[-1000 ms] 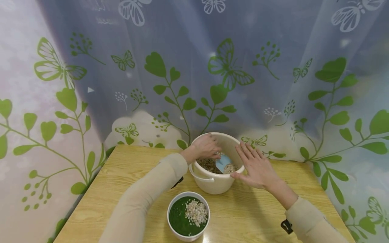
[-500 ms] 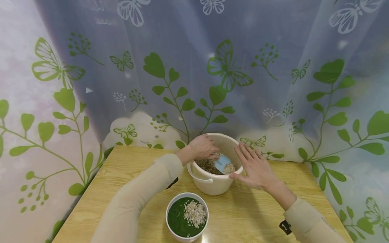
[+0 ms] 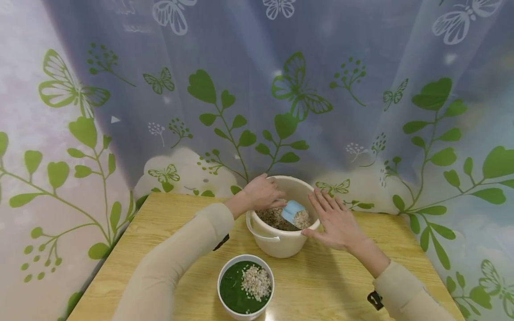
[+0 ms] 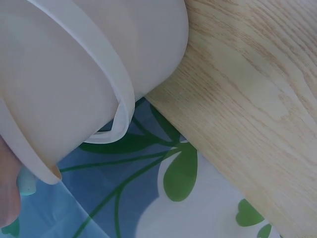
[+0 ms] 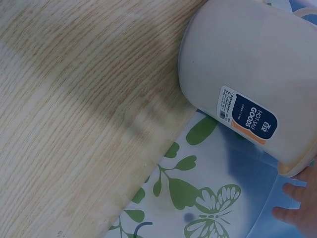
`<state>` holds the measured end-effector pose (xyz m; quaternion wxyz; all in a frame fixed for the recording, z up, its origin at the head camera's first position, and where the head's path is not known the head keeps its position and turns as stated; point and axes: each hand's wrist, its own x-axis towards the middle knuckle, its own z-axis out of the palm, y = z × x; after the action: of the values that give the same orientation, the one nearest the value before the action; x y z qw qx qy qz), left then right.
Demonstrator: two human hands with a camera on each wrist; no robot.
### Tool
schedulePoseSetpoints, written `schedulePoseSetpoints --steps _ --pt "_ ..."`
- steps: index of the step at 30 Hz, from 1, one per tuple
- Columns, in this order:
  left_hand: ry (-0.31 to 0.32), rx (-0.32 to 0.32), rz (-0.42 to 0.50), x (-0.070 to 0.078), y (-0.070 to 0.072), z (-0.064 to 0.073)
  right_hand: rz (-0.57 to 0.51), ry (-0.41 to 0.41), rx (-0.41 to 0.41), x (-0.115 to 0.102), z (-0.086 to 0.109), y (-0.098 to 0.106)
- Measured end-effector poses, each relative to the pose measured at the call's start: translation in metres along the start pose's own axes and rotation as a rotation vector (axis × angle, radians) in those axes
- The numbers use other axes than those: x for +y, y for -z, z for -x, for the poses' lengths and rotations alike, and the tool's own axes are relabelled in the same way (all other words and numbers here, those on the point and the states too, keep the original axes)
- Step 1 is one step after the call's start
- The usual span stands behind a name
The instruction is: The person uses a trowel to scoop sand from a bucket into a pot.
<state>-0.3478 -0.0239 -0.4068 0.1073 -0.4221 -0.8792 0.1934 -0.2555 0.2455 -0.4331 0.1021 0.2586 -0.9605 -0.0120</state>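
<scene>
My left hand [image 3: 263, 192] reaches over the left rim of a cream bucket [image 3: 281, 244] and grips a light blue scoop [image 3: 292, 209]. Pale grains [image 3: 302, 219] lie in the scoop's bowl, above darker brown granular material [image 3: 273, 217] inside the bucket. In the left wrist view, the teal handle end [image 4: 26, 182] shows beside the hand [image 4: 7, 186]. My right hand [image 3: 337, 223] rests with straight fingers against the bucket's right rim. In the right wrist view, its fingertips [image 5: 293, 191] sit right at that rim.
A white bowl [image 3: 220, 285] stands in front of the bucket, with dark green contents and a pile of pale grains [image 3: 256, 283]. The bucket's handle [image 3: 263, 236] hangs down on its left side. A patterned curtain [image 3: 241, 89] closes off the wooden table [image 3: 168, 223] at the back.
My left hand has drawn slightly left and up along the rim, and the blue scoop with its pale grains has shifted slightly with it. The right hand keeps its place on the rim.
</scene>
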Motion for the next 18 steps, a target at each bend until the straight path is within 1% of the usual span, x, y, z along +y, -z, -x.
schedulePoseSetpoints --steps 9,13,18 --pt "0.026 -0.005 0.014 -0.008 0.005 0.013 0.002 -0.004 -0.006 0.0 0.0 0.0" --pt "0.039 -0.009 0.041 -0.012 0.006 0.019 0.003 -0.003 -0.002 0.0 0.0 0.0" --pt "0.052 0.012 0.069 -0.015 0.005 0.024 0.005 -0.001 0.003 0.001 0.0 0.0"
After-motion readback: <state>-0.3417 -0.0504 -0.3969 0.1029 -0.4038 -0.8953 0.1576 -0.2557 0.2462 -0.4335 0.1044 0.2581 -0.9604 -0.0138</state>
